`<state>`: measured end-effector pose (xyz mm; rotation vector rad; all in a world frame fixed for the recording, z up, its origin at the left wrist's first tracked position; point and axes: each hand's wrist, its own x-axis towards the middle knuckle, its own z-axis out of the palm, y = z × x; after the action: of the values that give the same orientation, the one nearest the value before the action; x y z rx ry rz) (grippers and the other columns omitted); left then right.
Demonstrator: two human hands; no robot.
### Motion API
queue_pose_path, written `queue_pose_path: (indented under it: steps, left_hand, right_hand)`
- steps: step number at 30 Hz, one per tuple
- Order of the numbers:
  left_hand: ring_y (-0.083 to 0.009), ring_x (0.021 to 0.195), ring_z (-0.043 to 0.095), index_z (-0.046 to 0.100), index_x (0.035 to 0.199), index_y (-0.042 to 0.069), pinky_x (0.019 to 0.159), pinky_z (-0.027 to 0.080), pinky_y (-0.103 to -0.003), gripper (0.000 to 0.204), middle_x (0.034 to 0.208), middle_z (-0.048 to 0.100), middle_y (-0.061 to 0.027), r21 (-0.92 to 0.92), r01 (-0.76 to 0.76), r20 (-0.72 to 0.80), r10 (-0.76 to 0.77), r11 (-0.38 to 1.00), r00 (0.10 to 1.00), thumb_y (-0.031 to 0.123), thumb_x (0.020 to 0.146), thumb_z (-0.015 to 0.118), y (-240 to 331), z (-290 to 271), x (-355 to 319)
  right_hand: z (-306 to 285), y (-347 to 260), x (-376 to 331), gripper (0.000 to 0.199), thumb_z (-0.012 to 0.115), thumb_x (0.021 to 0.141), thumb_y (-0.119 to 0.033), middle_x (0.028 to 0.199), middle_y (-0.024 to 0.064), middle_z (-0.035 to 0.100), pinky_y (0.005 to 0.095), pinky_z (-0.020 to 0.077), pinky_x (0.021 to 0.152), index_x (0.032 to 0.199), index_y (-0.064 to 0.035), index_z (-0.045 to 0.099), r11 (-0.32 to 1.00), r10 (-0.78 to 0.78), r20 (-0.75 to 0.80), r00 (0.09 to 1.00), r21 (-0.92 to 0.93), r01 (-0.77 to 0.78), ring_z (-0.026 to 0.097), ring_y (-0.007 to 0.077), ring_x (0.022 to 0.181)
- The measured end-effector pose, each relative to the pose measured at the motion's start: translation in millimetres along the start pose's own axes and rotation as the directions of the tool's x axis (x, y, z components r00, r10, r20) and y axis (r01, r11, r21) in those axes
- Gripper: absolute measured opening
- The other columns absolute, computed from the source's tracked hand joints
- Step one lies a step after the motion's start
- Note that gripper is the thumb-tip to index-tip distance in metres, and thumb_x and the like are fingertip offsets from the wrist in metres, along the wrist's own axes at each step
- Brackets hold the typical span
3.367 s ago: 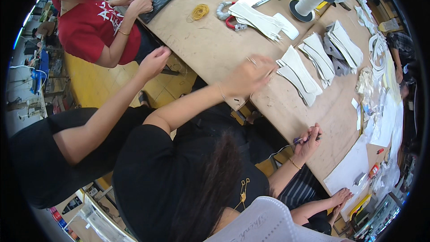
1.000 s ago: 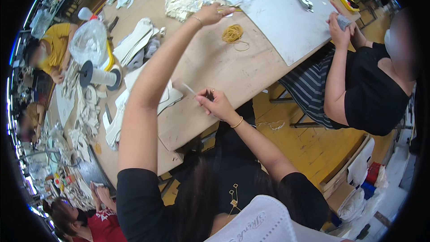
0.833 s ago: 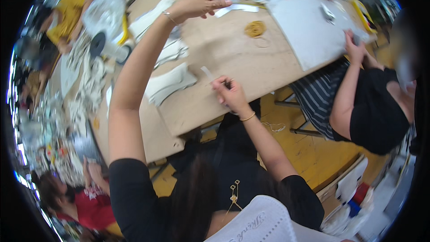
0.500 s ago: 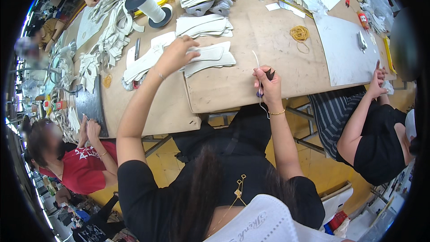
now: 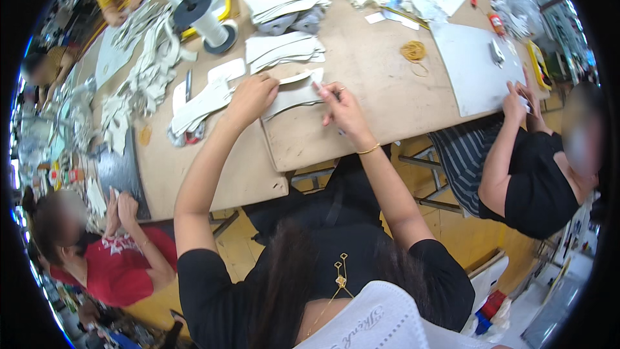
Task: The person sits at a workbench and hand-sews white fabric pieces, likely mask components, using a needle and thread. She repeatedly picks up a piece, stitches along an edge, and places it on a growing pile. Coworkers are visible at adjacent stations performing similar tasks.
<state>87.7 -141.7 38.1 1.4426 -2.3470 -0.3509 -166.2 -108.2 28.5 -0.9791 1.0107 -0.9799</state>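
Observation:
Over a stack of white, curved fabric pieces (image 5: 292, 102) at the table's near edge, both my hands are at work. My left hand (image 5: 256, 97) is closed on the left end of the top white fabric piece (image 5: 298, 80), which is lifted slightly. At its right end, my right hand (image 5: 345, 113) has its fingertips closed on the piece. A small dark tool (image 5: 338, 92) shows among the right-hand fingers; its kind is hard to make out. The white cord seen earlier in that hand is not discernible.
Further stacks of white pieces (image 5: 284, 52) lie beyond. Left are a spool of white cord (image 5: 210, 29) and loose white strips (image 5: 152, 58). Yellow rubber bands (image 5: 413, 52) and a white sheet (image 5: 475, 68) lie right. Co-workers sit at both sides.
My right hand has moved left and forward from the table edge to the stack. My left hand has lowered onto the top piece, whose end is now raised.

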Motion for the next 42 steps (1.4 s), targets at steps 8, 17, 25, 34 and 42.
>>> queue_pose_path:
  steps: [8, 17, 25, 34, 42]
  left_hand:
    - [-0.0164, 0.102, 0.063, 0.062, 0.117, -0.005, 0.092, 0.048, -0.031, 0.023, 0.112, 0.068, -0.0108, -0.682, 0.072, -0.508, -0.543, 0.728, 0.668, 0.011, 0.103, 0.055, -3.5, -44.2, -16.9]
    - [-0.0308, 0.137, 0.049, 0.062, 0.132, 0.007, 0.111, 0.036, -0.05, 0.042, 0.146, 0.054, -0.016, 0.127, 0.077, -0.131, -0.06, 0.989, 0.99, 0.015, 0.091, 0.068, 120.4, 42.0, -88.6]
    - [-0.0416, 0.147, 0.029, 0.041, 0.149, 0.0, 0.119, 0.024, -0.056, 0.071, 0.159, 0.033, -0.0224, 0.11, 0.156, -0.034, -0.154, 0.982, 0.988, 0.035, 0.094, 0.068, 147.5, 64.5, -112.5]
    - [-0.0326, 0.127, 0.051, 0.063, 0.126, 0.003, 0.101, 0.041, -0.049, 0.038, 0.132, 0.058, -0.0131, 0.021, 0.245, -0.224, -0.234, 0.969, 0.946, 0.014, 0.089, 0.07, 127.2, 45.8, -133.2]
    - [-0.0287, 0.119, 0.058, 0.066, 0.119, 0.002, 0.098, 0.045, -0.044, 0.032, 0.125, 0.062, -0.0099, -0.054, 0.144, -0.297, -0.153, 0.988, 0.942, 0.005, 0.087, 0.067, 107.8, 50.4, -138.3]
  right_hand:
    - [4.1, 6.6, -3.9, 0.021, 0.058, 0.103, -0.018, 0.15, 0.0162, 0.051, 0.0262, 0.0528, 0.051, 0.097, 0.0013, 0.056, 0.982, 0.015, 0.079, 0.997, -0.189, 0.001, 0.06, 0.0074, 0.061]
    - [-55.5, -46.3, -24.2, 0.017, 0.07, 0.096, -0.02, 0.092, 0.0088, 0.07, 0.0196, 0.0358, 0.044, 0.091, -0.0044, 0.069, 0.999, 0.052, -0.069, 0.996, 0.019, -0.05, 0.048, 0.0048, 0.052]
    - [-111.3, -123.9, -99.8, 0.008, 0.069, 0.091, -0.002, 0.077, 0.0135, 0.059, 0.024, 0.0457, 0.04, 0.09, 0.0059, 0.069, 0.704, -0.652, 0.326, 0.685, 0.597, 0.386, 0.059, 0.017, 0.05]
    - [-18.6, -64.0, -40.8, 0.023, 0.074, 0.092, -0.02, 0.076, -0.0008, 0.067, 0.0189, 0.0386, 0.045, 0.104, -0.0006, 0.072, 0.927, 0.368, 0.377, 0.85, -0.223, -0.302, 0.052, 0.0019, 0.052]
    - [48.1, -17.8, -5.3, 0.023, 0.068, 0.094, -0.023, 0.065, 0.0008, 0.064, 0.0243, 0.0436, 0.046, 0.091, -0.0011, 0.074, 0.841, 0.381, 0.367, 0.849, -0.518, -0.154, 0.052, 0.0063, 0.05]
